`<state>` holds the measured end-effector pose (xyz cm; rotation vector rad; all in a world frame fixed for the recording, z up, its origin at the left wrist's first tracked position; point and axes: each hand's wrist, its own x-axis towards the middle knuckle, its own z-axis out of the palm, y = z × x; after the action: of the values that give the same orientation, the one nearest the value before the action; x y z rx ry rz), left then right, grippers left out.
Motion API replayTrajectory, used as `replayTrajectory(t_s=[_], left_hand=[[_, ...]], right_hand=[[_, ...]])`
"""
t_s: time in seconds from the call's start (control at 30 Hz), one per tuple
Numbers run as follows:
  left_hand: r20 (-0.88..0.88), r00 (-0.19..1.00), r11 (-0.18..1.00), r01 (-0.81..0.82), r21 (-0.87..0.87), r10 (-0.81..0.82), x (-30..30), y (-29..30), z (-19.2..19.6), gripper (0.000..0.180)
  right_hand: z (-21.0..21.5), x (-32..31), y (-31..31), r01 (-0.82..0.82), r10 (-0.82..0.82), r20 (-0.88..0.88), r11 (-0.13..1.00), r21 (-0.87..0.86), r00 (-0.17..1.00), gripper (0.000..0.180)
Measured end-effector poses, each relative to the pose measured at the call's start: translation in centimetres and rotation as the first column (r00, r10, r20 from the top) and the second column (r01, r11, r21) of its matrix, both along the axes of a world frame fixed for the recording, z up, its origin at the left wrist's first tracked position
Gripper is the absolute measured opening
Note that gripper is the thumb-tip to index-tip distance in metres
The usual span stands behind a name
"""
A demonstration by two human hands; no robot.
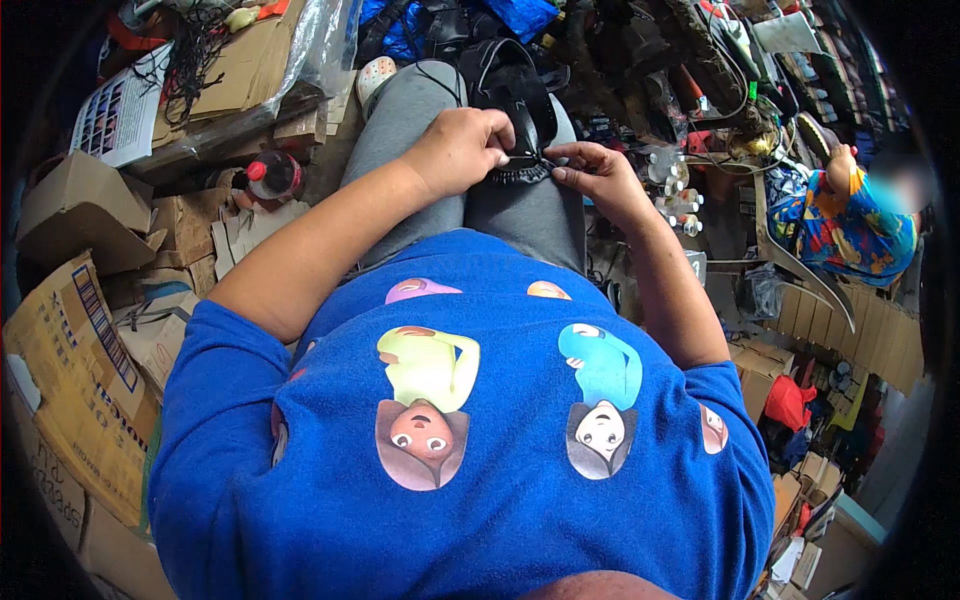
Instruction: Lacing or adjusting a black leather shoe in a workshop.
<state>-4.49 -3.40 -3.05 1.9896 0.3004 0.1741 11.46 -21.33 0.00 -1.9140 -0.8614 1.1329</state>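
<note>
The black shoe (515, 100) lies on the person's lap, over the knees of the grey trousers (420, 130), with its dark, ridged sole edge turned toward the body. The left hand (462, 150) is closed on the near end of the shoe, thumb pressed down at the sole edge. The right hand (595, 175) pinches the same edge from the other side, fingertips (560, 175) nearly touching the left thumb. What is pinched there is too small to make out; it may be a thread or the lip of the sole.

The risk I see is slippage. The shoe is carried only by the sloping thighs, so a hard pull from either hand could roll it off the knees and onto the crowded floor, among the small clear bottles (675, 195) near the right knee. With both hands crowded on one short stretch of edge, a slip could also jab a fingertip. The red-capped bottle (268, 175) beside the left thigh and the cardboard boxes (80, 330) are well apart.
</note>
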Motion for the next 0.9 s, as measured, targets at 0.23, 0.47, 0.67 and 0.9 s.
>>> replayTrajectory(t_s=[0.23,0.47,0.67,0.9], left_hand=[[0.202,0.974,0.885,0.000,0.465,-0.106,-2.7,1.5,-0.4,0.016],[0.225,0.974,0.857,-0.143,0.495,0.032,-3.6,5.7,1.5,0.007],[0.239,0.935,0.955,-0.286,0.075,0.262,-0.3,11.0,1.4,0.007],[-0.052,0.967,0.916,-0.219,0.337,0.250,5.1,14.0,0.0,0.025]], right_hand=[[2.3,-0.3,2.5,-0.217,0.138,0.387,0.961,0.169,0.912,0.028],[3.1,0.3,8.6,-0.268,0.382,0.477,0.919,-0.290,0.792,0.035],[2.6,1.6,10.9,-0.390,0.470,0.274,0.871,-0.299,0.839,0.037],[1.7,1.9,14.0,-0.363,0.511,0.416,0.848,-0.386,0.752,0.026]])
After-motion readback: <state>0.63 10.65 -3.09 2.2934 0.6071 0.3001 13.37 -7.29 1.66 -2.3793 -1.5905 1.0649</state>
